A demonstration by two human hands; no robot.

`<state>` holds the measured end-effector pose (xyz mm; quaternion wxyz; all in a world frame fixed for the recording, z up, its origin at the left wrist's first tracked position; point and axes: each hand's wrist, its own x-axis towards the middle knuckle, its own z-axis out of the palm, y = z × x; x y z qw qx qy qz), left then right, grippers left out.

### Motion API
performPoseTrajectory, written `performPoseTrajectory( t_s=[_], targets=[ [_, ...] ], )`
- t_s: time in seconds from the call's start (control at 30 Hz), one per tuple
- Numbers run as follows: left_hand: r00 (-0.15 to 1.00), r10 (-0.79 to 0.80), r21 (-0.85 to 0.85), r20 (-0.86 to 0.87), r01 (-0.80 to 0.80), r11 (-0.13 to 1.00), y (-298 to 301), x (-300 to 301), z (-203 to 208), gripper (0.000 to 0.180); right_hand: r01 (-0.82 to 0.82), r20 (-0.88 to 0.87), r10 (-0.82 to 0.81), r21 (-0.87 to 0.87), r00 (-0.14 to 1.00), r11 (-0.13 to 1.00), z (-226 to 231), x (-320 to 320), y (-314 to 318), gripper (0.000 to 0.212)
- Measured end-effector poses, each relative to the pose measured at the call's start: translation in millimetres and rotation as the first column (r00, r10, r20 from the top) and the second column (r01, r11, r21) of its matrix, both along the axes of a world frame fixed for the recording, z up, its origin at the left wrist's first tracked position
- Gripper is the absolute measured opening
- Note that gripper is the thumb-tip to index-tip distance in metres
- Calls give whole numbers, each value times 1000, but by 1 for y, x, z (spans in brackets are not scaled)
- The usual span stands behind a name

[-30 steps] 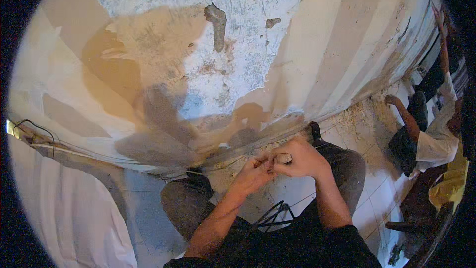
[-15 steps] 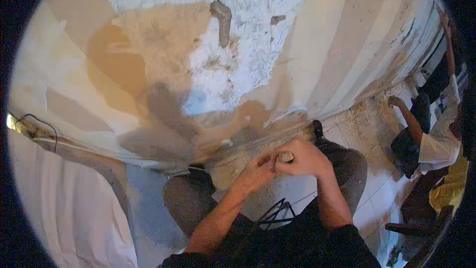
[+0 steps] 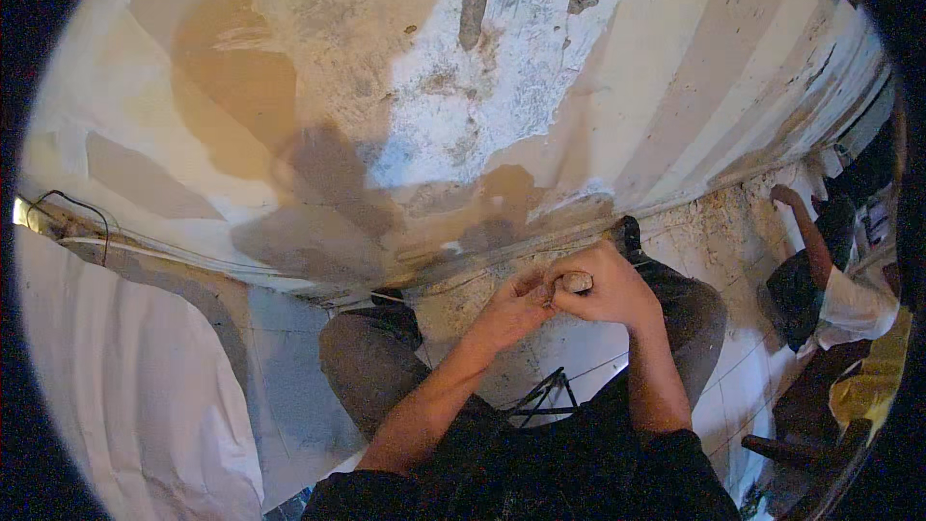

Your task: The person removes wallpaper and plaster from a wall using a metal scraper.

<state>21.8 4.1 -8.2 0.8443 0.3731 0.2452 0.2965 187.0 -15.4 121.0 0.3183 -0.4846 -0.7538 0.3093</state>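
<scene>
Bare right hand [image 3: 617,291]: you had it closed round a pale, round-ended object [image 3: 578,282] — up between your dark-trousered knees [image 3: 359,352].
Bare left hand [image 3: 509,309]: fingers bent beside that fist; gripping or not, I couldn't tell.
Steadiness: firm fist, light fingertips likely served best.

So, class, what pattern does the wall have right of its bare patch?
The wall there has cream and light brown stripes; the head view shows them.

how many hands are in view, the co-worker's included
3: the person's left hand and right hand, close together near the middle, and a co-worker's hand toward the right side. Others may be hidden at the dark right edge.
</scene>
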Motion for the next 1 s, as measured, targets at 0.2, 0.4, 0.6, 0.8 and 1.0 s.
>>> performPoseTrajectory(
  t_s=[0.2,0.4,0.6,0.8,1.0],
  targets=[
    [984,20,-164,175,9,986,3,4,-13,32,48,15,-48,17,999,999,-4,-1,1,16],
    [972,53,-178,230,-12,984,4,1,-17,26,70,75,-72,27,995,997,-3,-2,0,18],
    [981,104,-198,166,-70,978,4,3,-27,31,29,99,-22,-67,995,997,-9,2,3,33],
    [985,169,643,-37,-106,759,7,8,-30,33,37,109,-41,44,993,998,-12,2,5,33],
    [945,95,-218,312,-26,976,4,5,-15,26,86,33,-87,11,996,996,-11,-2,2,21]
  ],
)
